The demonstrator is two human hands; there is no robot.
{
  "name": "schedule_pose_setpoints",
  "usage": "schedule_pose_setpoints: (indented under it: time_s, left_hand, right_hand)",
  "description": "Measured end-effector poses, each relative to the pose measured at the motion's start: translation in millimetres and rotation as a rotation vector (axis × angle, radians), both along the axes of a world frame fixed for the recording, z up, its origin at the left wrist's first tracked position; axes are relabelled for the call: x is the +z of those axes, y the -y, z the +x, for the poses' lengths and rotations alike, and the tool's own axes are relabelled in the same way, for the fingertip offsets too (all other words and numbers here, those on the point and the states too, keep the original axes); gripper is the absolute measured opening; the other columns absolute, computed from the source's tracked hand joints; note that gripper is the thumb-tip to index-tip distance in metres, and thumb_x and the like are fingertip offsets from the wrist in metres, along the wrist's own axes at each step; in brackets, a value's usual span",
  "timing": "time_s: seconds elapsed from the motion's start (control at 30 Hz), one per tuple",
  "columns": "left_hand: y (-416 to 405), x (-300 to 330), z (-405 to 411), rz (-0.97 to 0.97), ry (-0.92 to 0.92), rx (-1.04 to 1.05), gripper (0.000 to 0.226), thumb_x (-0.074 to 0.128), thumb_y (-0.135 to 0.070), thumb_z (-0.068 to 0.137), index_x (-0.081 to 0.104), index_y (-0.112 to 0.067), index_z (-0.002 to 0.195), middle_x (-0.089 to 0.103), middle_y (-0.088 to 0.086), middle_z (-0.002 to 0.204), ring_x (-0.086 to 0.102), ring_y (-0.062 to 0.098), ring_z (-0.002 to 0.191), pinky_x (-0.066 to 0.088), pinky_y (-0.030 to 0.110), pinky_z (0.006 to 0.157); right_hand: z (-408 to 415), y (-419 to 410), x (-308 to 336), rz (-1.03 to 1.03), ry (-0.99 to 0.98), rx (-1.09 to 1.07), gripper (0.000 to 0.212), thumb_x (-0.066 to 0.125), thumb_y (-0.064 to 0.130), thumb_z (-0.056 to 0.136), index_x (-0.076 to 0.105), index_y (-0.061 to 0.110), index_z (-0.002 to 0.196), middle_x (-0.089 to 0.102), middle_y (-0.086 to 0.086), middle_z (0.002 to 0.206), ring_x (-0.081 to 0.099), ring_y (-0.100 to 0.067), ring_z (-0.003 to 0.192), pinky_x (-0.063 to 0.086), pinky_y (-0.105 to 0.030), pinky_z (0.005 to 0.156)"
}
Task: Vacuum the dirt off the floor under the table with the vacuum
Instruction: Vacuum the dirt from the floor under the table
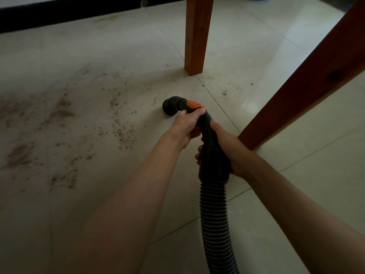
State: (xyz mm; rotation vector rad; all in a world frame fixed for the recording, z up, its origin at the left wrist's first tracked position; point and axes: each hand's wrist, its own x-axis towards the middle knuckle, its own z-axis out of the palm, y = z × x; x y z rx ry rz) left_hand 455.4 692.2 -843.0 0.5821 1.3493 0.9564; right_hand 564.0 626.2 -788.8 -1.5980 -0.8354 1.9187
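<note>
Hands share the load along one black nozzle tube (205,123). The left hand (186,125) grasps the tube forward, just behind the orange tab (194,104), thumb on top, which steers the open nozzle mouth (169,107). The right hand (223,153) wraps the thicker handle section behind it, fingers curled round the far side, which carries the weight and pull of the ribbed hose (214,214) trailing back toward the body.

Ahead of the forward grip, the nozzle mouth sits low over the tiled floor (276,194) and points to the left, toward the dirt (122,133). Brown crumbs and smears spread left of both grips and well beyond; a few specks lie ahead near the upright table leg (194,36). A second table leg (308,72) slants just right of the rear grip, so the tube is held clear of it.

Judgement: most dirt remains; sweeping leftward comes next.
</note>
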Motion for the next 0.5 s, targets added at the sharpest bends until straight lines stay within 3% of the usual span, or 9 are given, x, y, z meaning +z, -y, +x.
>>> schedule_pose_setpoints:
  time_s: [0.23,0.43,0.5]
  left_hand:
    - [19.9,8.0,11.5,-0.033,-0.049,-0.052,0.045,0.060,-0.029,0.089,0.047,-0.007,0.127,0.060,0.013,0.112,0.060,0.029,0.104,0.049,0.045,0.094]
    - [38.0,11.2,17.7,-0.019,-0.114,-0.034,0.054,0.059,-0.033,0.088,0.039,-0.006,0.131,0.058,0.012,0.110,0.060,0.028,0.102,0.052,0.045,0.090]
    - [41.1,14.3,18.2,-0.041,-0.127,-0.038,0.053,0.058,-0.034,0.088,0.040,-0.005,0.128,0.058,0.011,0.103,0.061,0.026,0.094,0.055,0.037,0.080]
  right_hand:
    - [7.6,21.2,4.4,-0.031,0.008,0.011,0.048,0.037,0.047,0.098,0.051,0.004,0.112,0.063,-0.006,0.053,0.065,-0.020,0.051,0.056,-0.031,0.055]
    - [16.7,34.0,18.4,-0.114,-0.028,0.027,0.043,0.041,0.046,0.097,0.053,0.005,0.098,0.062,-0.006,0.053,0.063,-0.019,0.048,0.057,-0.028,0.053]
    - [19.4,37.4,23.5,-0.156,-0.053,0.023,0.043,0.044,0.046,0.096,0.054,0.004,0.096,0.061,-0.007,0.055,0.062,-0.019,0.048,0.056,-0.028,0.052]
